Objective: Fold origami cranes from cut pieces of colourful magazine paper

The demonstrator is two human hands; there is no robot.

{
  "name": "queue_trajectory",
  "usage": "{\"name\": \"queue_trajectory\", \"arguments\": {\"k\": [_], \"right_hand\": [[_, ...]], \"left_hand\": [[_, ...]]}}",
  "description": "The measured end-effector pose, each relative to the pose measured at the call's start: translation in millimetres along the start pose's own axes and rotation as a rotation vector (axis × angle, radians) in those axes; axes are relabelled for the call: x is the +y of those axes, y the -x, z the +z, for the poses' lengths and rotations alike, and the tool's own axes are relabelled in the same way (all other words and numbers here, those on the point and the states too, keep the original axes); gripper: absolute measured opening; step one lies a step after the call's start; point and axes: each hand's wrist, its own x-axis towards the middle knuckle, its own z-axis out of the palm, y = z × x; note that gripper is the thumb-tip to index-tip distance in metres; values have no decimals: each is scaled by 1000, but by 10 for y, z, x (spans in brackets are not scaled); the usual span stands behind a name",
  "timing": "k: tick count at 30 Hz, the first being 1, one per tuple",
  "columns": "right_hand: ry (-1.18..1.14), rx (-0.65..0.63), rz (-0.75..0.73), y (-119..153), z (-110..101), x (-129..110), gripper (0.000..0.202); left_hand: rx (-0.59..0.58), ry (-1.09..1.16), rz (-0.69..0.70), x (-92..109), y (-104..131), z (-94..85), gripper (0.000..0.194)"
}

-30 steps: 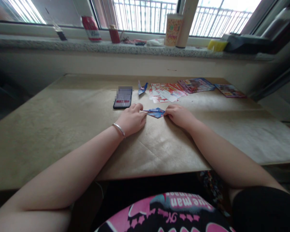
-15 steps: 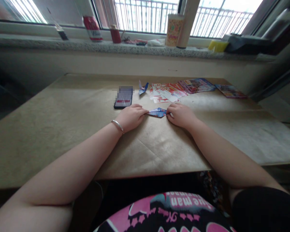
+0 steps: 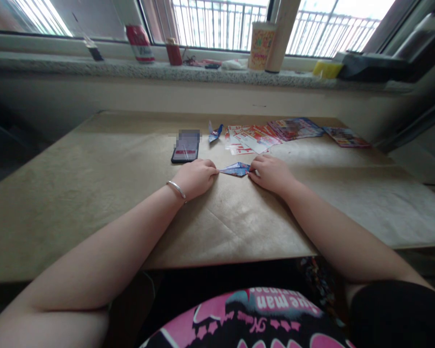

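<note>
A folded piece of blue patterned paper (image 3: 236, 169), long and pointed like a kite, lies low over the table between my hands. My left hand (image 3: 200, 178) pinches its narrow left tip. At the other end, my right hand (image 3: 270, 173) has its fingers closed on the right corner, partly hiding it. Beyond the paper stands a small folded paper crane (image 3: 215, 132) in similar blue. A phone (image 3: 186, 146) with a lit screen lies just past my left hand.
Red and white printed sheets (image 3: 253, 137) lie behind my right hand, with colourful booklets (image 3: 295, 128) farther right. On the windowsill (image 3: 203, 72) stand a can (image 3: 140, 43), a patterned paper cup (image 3: 261, 46) and a yellow object (image 3: 327, 69). The table (image 3: 217, 227) ends near my body.
My left hand has slid slightly left along the paper to its tip, so more of the point shows. My right hand holds nearly the same place.
</note>
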Motion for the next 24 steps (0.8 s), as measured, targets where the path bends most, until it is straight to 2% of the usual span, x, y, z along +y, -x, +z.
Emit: {"name": "queue_trajectory", "arguments": {"k": [8,12,16,24], "right_hand": [[-158,85,-107,-40,126,-53,23],[-193,105,-164,-53,151,-124,27],[-207,122,-208,-72,175,-167,27],[-138,119,-311,-108,183,-197,28]], "left_hand": [[97,-71,-87,83,-44,26,28],[164,-46,63,159,-71,35,23],[145,19,179,184,-84,89,22],[80,56,155,166,-105,103,23]]}}
